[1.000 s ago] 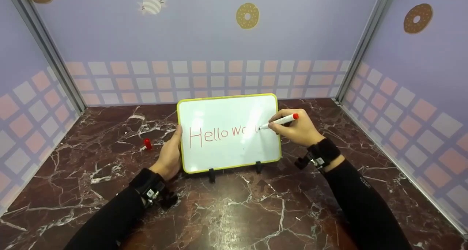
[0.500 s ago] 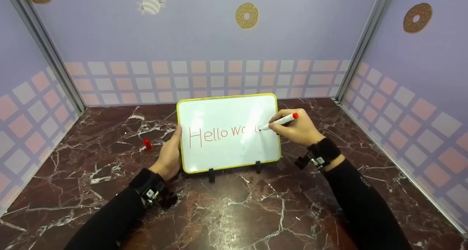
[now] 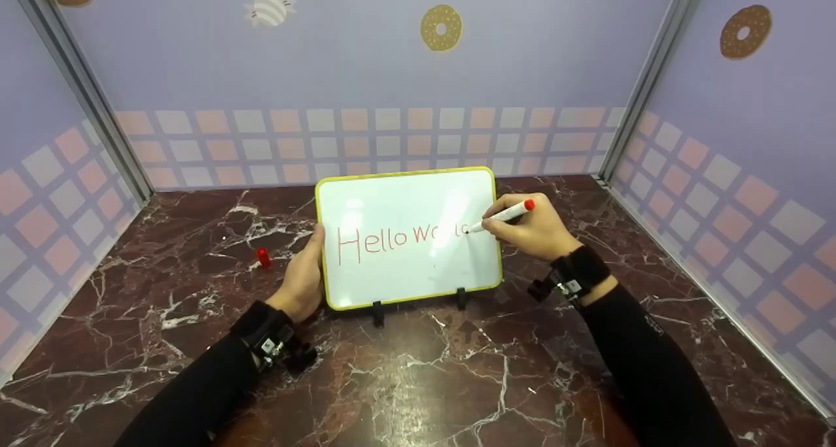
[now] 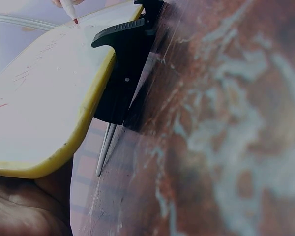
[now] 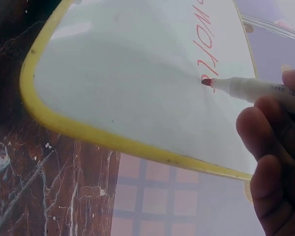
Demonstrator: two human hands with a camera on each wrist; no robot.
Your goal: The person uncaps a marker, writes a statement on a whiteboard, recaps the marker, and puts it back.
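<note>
A whiteboard [image 3: 405, 274] with a yellow frame leans back on a stand with black feet [image 3: 378, 314]. Red writing reads "Hello Wo", then letters partly washed out by glare. My left hand [image 3: 302, 283] grips the board's left edge, thumb along the frame and fingers hidden behind. In my right hand [image 3: 532, 228] a white marker [image 3: 509, 217] with a red end is pinched between thumb and fingers. In the right wrist view the red tip of the marker [image 5: 255, 88] is on or very near the last letter; the other fingers [image 5: 265, 182] curl below it.
A red marker cap [image 3: 263, 257] stands on the dark marbled table [image 3: 418, 375], left of the board. Purple panels with pink and white squares [image 3: 388, 146] close off the back and both sides. Each wrist wears a strapped camera.
The right hand and marker have shifted slightly, the tip tracing a round red stroke after the "l" and now a little further right. The left hand and board stay put.
</note>
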